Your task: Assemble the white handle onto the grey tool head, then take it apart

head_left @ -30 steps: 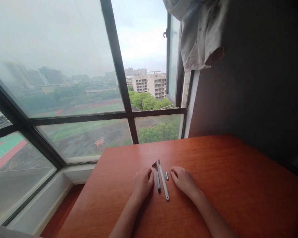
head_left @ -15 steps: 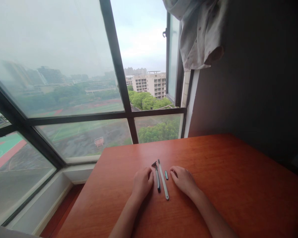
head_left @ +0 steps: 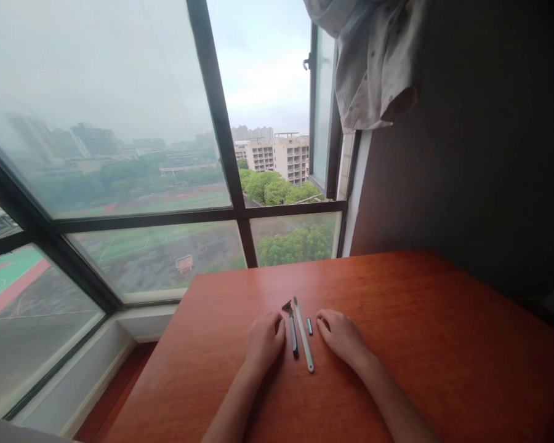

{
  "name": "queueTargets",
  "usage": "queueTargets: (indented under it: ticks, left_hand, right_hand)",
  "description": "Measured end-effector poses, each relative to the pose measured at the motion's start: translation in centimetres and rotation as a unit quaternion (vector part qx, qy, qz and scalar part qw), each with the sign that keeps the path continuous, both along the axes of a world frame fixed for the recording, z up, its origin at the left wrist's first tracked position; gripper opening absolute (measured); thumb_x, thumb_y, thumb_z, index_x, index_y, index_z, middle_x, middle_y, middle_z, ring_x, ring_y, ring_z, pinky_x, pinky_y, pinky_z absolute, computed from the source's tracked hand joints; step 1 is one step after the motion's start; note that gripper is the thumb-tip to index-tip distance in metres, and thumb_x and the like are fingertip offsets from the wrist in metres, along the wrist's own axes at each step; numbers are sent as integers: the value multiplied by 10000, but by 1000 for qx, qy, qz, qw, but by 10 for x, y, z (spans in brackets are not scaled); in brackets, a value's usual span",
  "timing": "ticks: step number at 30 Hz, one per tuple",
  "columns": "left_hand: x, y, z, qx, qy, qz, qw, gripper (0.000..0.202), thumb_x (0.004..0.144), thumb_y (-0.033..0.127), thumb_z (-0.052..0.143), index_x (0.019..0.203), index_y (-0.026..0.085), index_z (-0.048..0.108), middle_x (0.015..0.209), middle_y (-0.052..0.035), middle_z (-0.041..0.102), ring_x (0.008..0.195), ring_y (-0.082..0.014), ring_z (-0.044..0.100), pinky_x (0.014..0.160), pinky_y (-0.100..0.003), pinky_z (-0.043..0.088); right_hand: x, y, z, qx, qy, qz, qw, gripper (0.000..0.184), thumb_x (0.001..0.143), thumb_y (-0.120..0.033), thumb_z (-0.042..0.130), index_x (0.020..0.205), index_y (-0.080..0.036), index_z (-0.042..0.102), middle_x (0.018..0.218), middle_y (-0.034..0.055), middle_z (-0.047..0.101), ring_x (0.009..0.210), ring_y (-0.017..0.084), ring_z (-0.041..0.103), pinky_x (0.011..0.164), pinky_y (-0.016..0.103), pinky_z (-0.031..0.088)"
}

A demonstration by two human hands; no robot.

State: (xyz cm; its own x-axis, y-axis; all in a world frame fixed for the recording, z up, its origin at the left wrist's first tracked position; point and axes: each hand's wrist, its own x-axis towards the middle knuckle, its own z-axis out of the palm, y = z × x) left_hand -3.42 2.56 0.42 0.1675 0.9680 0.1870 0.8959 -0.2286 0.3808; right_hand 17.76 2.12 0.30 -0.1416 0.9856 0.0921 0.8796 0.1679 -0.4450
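Note:
Between my two hands lie a razor [head_left: 294, 335], a toothbrush [head_left: 303, 338] and a small shiny dark-green piece [head_left: 309, 326] whose kind I cannot make out. The razor has its dark head away from me and its handle toward me. Beside it, the pale toothbrush lies at a slight slant, with a hole in its near end. My left hand [head_left: 264, 337] rests on the table just left of the razor, fingers curled in and nothing in them. To the right of the green piece, my right hand [head_left: 339, 332] rests likewise, loosely closed. Both hands are apart from these objects.
The reddish-brown wooden table [head_left: 397, 307] reaches to the windows at its far side. One window pane [head_left: 322, 111] is swung open. A grey buttoned garment [head_left: 373, 67] hangs at the upper right, before a dark wall [head_left: 457, 154].

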Motion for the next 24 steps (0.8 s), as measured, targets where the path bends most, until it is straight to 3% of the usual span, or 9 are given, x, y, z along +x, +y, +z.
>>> queueTargets:
  ticks: [16, 24]
  left_hand:
    - [1, -1, 3, -14, -1, 3, 1000, 228, 898, 254, 416, 751, 202, 582, 838, -51, 652, 784, -182, 573, 682, -260, 344]
    - [-1, 1, -3, 12, 2, -2, 1000, 216, 893, 247, 424, 736, 202, 565, 808, -44, 646, 758, -174, 575, 661, -254, 335]
  right_hand:
    - [0, 0, 1, -7, -1, 0, 1000, 225, 907, -248, 444, 930, -237, 667, 964, 42, 709, 914, 182, 638, 746, 241, 391]
    - [0, -1, 1, -4, 2, 2, 1000, 236, 911, -252, 430, 929, -232, 665, 971, 45, 709, 918, 185, 636, 750, 243, 392]
